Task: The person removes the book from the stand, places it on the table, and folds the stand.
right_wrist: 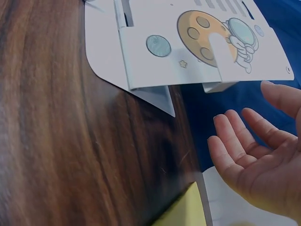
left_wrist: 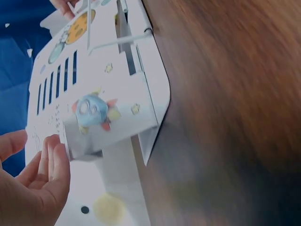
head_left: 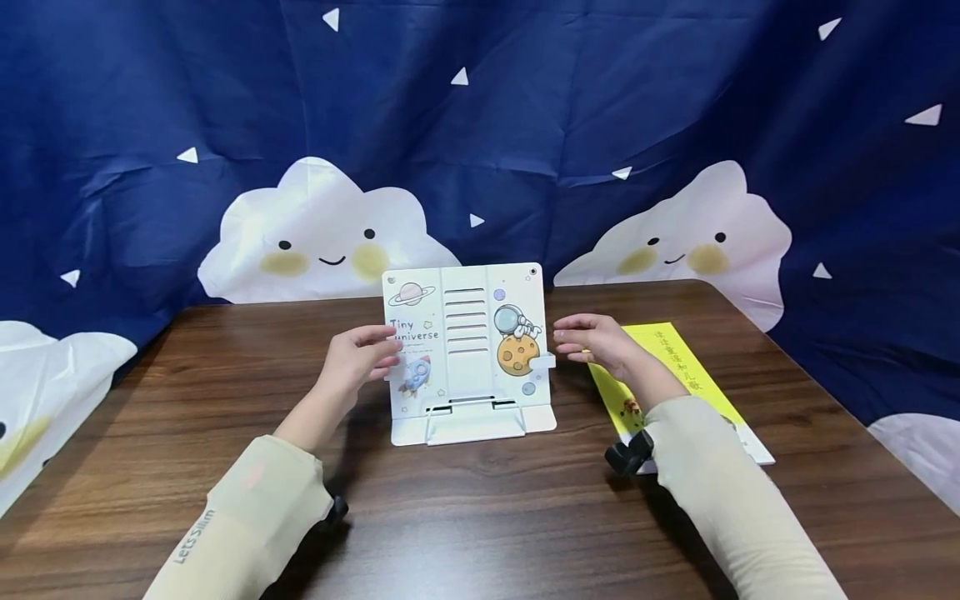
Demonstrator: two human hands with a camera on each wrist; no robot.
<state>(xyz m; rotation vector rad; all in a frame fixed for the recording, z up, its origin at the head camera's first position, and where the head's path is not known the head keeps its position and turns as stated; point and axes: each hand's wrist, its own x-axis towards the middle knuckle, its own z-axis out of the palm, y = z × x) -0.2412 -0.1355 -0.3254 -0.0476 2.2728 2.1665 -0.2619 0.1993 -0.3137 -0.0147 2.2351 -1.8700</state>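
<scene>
A white metal book stand (head_left: 468, 379) stands upright on the table, printed with a planet, a rocket and an astronaut on an orange moon. Its wire page holder (head_left: 476, 438) spans the lower ledge. At the stand's left edge is my left hand (head_left: 354, 358), fingers loosely bent; in the left wrist view its fingertips (left_wrist: 60, 149) lie close to the side clip (left_wrist: 80, 139), and contact cannot be told. My right hand (head_left: 600, 340) hovers just off the right edge, near the other clip (head_left: 542, 362). Relaxed fingers (right_wrist: 230, 150) hold nothing there.
A yellow book (head_left: 697, 375) lies on the table right of the stand, partly under my right forearm. The dark wooden table (head_left: 480, 517) reaches back to a blue curtain (head_left: 510, 125) with smiling clouds.
</scene>
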